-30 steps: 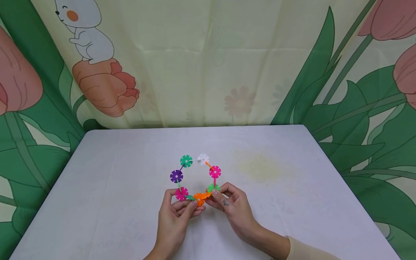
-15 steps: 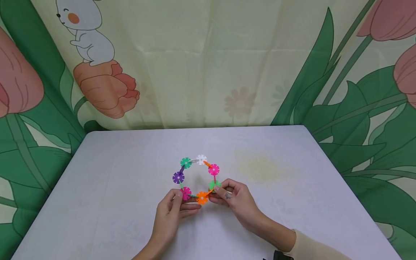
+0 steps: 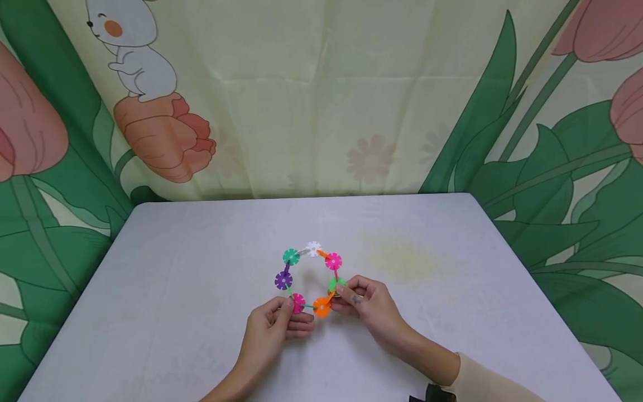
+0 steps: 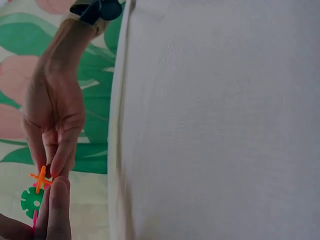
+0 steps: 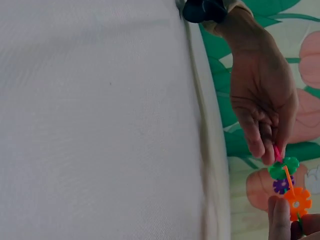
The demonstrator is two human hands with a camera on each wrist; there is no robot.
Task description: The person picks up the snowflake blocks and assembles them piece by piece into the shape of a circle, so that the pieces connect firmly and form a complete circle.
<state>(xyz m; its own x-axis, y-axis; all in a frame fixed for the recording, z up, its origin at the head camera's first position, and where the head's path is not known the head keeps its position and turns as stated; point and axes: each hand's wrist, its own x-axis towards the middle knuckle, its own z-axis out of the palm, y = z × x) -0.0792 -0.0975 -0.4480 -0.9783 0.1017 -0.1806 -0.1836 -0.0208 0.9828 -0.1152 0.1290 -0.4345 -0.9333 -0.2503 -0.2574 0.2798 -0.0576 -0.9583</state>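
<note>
Between both hands, above the table, hangs a ring of notched plastic snowflake discs joined edge to edge. Its purple disc and teal disc are on the left, its white disc at the far side. My left hand pinches the pink disc at the lower left, thumb on top. My right hand pinches the ring at the light green disc, partly covering it. An orange disc sits between the two hands. The wrist views show part of the chain near the fingertips.
A white-covered table spreads under the hands, with a faint yellowish stain right of centre. Behind it hangs a printed curtain with tulips, leaves and a rabbit. A dark wrist strap shows on the left wrist.
My left thumb has moved from the orange disc to the pink one. The ring has shifted slightly right, and its orange pieces have spread apart. My right hand keeps its pinch near the light green disc.
</note>
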